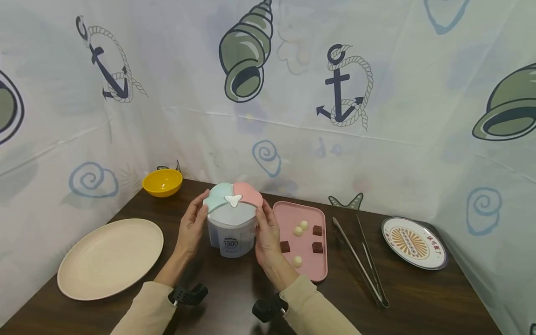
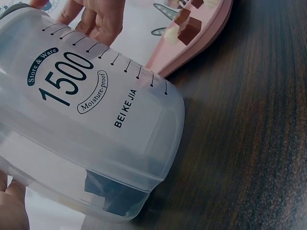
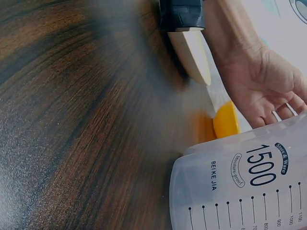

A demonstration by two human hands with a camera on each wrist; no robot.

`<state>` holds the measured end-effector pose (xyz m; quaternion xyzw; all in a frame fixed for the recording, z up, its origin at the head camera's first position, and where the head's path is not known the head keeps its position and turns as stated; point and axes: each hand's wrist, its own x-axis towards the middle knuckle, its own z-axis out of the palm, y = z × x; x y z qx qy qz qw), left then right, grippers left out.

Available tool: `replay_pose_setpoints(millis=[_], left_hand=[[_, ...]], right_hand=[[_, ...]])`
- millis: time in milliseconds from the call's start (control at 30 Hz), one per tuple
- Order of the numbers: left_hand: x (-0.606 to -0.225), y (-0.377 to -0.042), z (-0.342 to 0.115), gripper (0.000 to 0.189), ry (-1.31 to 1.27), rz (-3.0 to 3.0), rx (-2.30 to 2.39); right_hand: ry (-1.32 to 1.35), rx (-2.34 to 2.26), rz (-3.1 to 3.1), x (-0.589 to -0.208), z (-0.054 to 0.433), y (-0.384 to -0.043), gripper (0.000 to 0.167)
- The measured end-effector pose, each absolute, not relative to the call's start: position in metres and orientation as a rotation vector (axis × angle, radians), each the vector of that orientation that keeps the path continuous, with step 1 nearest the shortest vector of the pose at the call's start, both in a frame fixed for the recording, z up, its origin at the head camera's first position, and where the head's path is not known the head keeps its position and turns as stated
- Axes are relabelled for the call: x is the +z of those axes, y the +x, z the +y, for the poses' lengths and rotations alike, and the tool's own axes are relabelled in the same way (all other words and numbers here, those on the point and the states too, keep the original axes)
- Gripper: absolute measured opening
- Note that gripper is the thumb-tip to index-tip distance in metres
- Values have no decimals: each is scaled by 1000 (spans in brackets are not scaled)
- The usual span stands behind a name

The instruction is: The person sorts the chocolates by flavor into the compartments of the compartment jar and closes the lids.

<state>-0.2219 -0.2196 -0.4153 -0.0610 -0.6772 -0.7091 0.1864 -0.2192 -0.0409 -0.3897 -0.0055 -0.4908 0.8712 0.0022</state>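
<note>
In the head view, a translucent plastic storage container (image 1: 236, 239), printed 1500, stands upright between my hands. Its lid (image 1: 247, 193) has mint, pink and pale sections with a white butterfly-shaped piece on top. My left hand (image 1: 192, 226) grips the left side near the lid, fingers on the edge. From the right, my right hand (image 1: 268, 235) holds the opposite side at the rim. Measuring marks run down the container wall (image 2: 91, 105) in the left wrist view. Whether the base touches the table, I cannot tell.
A pink tray (image 1: 307, 267) with white balls and brown cubes lies just right of the container. Metal tongs (image 1: 362, 260) and a printed plate (image 1: 435, 253) are farther right. On the left are a cream oval plate (image 1: 110, 258) and a yellow bowl (image 1: 163, 184).
</note>
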Motion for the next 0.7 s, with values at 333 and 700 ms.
replay_pose_setpoints(millis=[333, 700], left_hand=[[-415, -225, -223, 42, -240, -1891, -2005], [-423, -224, -229, 47, -419, -1910, -2046]], right_hand=[[-46, 2774, -1443, -391, -42, -224, 43], [-53, 2754, -1431, -397, -43, -224, 43]])
